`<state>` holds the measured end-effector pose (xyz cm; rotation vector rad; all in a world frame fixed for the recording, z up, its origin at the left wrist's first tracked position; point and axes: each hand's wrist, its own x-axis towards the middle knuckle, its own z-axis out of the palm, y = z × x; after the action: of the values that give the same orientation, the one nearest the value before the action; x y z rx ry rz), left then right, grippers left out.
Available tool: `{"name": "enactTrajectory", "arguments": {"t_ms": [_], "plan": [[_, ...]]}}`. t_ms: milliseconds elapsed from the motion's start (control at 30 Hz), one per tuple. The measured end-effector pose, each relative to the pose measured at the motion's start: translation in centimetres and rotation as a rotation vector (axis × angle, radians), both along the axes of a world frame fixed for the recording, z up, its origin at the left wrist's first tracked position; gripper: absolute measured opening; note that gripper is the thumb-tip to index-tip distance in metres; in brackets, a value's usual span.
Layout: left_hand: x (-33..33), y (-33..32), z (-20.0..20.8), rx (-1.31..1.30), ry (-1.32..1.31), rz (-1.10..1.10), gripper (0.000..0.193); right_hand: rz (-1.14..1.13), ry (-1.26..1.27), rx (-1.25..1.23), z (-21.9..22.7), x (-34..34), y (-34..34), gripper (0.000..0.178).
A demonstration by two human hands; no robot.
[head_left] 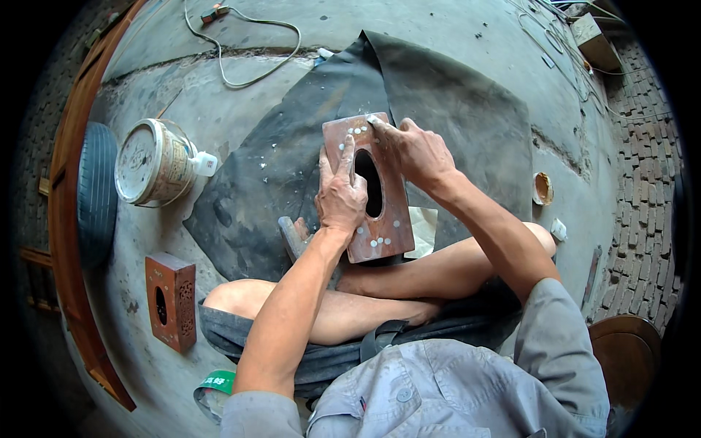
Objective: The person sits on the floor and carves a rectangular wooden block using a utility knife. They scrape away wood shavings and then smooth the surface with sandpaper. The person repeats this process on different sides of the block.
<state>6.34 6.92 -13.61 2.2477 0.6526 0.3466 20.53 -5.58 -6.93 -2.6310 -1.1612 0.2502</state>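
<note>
A reddish-brown wooden tissue box [395, 212] with a long oval opening lies before my crossed legs, its top dotted with pale round spots at both ends. My left hand [342, 196] steadies the tissue box from the left, index finger stretched over its face and thumb by the opening's edge. At the box's far right corner, my right hand [423, 155] presses down with a whitened index fingertip. Its other fingers are curled, and anything small under the tip is hidden. Beside my left wrist is a grey block-like piece [290, 237], partly covered.
A dark sheet [467, 117] lies under the work. To the left stand a lidded bucket [142, 160], a tyre [97, 193] and a second carved tissue box [172, 301]. A folded paper [423, 230] and a small round container [542, 188] are right. A cable [252, 80] loops behind.
</note>
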Motion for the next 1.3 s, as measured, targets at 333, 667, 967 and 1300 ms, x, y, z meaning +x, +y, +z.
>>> {"name": "enactTrajectory", "arguments": {"t_ms": [333,667,967,1300], "plan": [[0.0,-0.2,0.2,-0.014,0.015,-0.003,0.078,0.046,-0.007,-0.035,0.3,1.6,0.5,0.036],[0.0,-0.1,-0.1,-0.030,-0.016,-0.003,0.077,-0.046,0.040,-0.029,0.4,0.3,1.0,0.038],[0.1,-0.1,0.5,-0.028,0.032,0.009,0.076,-0.006,0.065,-0.094,1.5,0.8,0.9,0.037],[-0.2,0.0,-0.1,-0.011,0.016,0.018,0.076,-0.049,0.067,-0.074,1.2,-0.8,0.7,0.043]]}}
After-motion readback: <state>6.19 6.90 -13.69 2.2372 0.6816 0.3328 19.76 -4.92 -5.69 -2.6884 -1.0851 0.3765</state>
